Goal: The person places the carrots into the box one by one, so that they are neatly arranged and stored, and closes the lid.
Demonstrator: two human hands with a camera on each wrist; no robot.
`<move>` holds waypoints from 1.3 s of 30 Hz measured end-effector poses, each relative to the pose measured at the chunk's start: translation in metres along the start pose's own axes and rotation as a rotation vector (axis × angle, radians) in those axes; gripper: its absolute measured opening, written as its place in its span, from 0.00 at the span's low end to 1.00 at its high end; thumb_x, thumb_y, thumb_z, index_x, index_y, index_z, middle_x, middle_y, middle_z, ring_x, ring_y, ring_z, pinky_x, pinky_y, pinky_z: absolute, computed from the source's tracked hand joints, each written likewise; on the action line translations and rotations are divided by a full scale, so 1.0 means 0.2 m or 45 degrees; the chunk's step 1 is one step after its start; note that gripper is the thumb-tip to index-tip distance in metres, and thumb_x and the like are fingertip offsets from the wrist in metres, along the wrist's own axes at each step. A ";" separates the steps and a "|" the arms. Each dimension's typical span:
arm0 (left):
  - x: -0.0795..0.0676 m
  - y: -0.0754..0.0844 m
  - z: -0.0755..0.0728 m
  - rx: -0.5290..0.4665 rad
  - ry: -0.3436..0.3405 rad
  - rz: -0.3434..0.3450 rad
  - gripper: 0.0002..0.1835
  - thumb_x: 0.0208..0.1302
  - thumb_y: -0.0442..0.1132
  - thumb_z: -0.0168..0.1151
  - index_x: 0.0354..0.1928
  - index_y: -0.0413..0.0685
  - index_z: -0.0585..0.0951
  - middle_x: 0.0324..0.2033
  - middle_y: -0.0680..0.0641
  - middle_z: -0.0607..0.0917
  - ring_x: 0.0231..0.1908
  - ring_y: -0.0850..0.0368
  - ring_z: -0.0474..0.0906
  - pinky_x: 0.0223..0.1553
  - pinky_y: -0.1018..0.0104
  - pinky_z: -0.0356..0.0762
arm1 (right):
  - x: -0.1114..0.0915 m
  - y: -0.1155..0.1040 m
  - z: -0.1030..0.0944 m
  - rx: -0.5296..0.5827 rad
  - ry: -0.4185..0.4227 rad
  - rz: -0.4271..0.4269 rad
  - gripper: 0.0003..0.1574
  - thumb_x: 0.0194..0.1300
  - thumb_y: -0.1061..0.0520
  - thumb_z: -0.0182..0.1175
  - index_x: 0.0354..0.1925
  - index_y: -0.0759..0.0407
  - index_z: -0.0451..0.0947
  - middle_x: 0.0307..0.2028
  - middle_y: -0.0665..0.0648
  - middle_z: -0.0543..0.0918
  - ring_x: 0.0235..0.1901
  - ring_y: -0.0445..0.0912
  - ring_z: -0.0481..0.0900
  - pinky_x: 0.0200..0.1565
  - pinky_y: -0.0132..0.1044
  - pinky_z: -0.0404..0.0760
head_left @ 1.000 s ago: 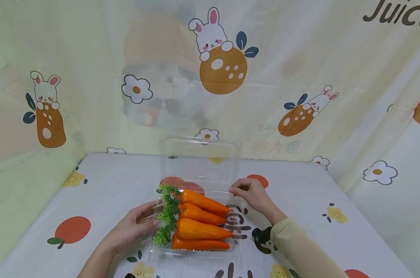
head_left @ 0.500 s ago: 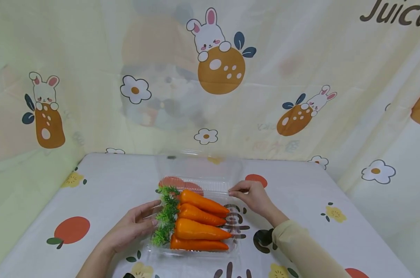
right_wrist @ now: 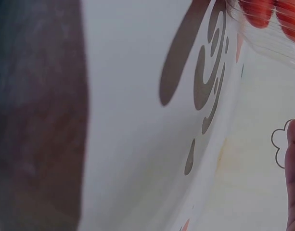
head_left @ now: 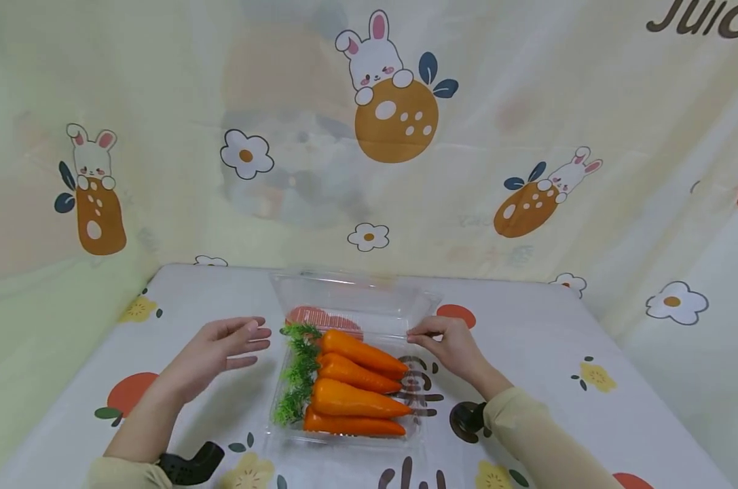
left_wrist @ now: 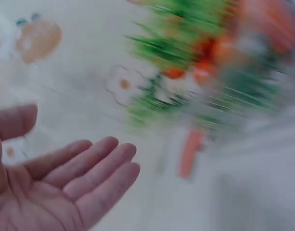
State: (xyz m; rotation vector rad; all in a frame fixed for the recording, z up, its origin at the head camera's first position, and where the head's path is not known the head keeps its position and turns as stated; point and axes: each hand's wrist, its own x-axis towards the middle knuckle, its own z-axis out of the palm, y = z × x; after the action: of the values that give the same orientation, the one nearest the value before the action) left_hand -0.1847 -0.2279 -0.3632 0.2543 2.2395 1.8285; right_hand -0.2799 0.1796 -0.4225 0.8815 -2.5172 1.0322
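A clear plastic clamshell box [head_left: 338, 440] lies on the table with its lid [head_left: 350, 292] tilted back behind it. Several orange carrots [head_left: 359, 397] with green leafy tops [head_left: 298, 373] lie side by side in the tray, tips to the right. My right hand [head_left: 451, 346] pinches the box's right edge near the hinge between thumb and forefinger. Off the box's left side, my left hand [head_left: 216, 350] hovers apart from it with fingers stretched out, holding nothing. In the left wrist view the palm [left_wrist: 56, 197] shows bare beside blurred leafy tops [left_wrist: 185, 43]. Only part of the hand [right_wrist: 294, 178] shows in the right wrist view.
A printed white cloth [head_left: 515, 305] covers the table. Behind it hangs a patterned curtain [head_left: 307, 197], which also closes off the sides. Black wrist devices sit on my left wrist [head_left: 191, 465] and my right wrist [head_left: 469, 420].
My left hand has let go of the box's left side and moved up and left. The lid has tipped farther back. My right hand keeps its place at the box's edge.
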 end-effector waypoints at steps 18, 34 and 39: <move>0.10 0.34 0.02 0.005 0.028 -0.188 0.33 0.77 0.58 0.50 0.53 0.27 0.77 0.30 0.52 0.88 0.35 0.60 0.89 0.44 0.67 0.88 | -0.03 0.01 0.01 -0.017 -0.006 -0.034 0.07 0.57 0.61 0.75 0.37 0.59 0.92 0.31 0.50 0.91 0.32 0.43 0.88 0.38 0.31 0.88; -0.09 0.12 0.05 -0.300 -0.282 -0.343 0.11 0.74 0.42 0.55 0.35 0.52 0.85 0.26 0.58 0.86 0.29 0.66 0.84 0.41 0.70 0.86 | -0.04 -0.02 -0.03 -0.090 -0.043 0.021 0.01 0.63 0.62 0.71 0.33 0.58 0.90 0.33 0.53 0.90 0.33 0.44 0.85 0.40 0.41 0.90; -0.16 0.04 0.08 -0.259 -0.292 -0.344 0.11 0.74 0.39 0.55 0.37 0.50 0.86 0.26 0.58 0.85 0.28 0.67 0.83 0.39 0.71 0.86 | -0.05 -0.03 -0.05 -0.092 -0.084 -0.048 0.11 0.61 0.67 0.70 0.43 0.61 0.90 0.36 0.56 0.91 0.35 0.46 0.89 0.41 0.37 0.90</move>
State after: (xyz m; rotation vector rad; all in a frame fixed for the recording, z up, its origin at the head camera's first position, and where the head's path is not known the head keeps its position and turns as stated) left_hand -0.1496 -0.2214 -0.3567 0.1108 1.8216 1.7655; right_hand -0.2689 0.1884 -0.4168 0.9536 -2.5640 0.9083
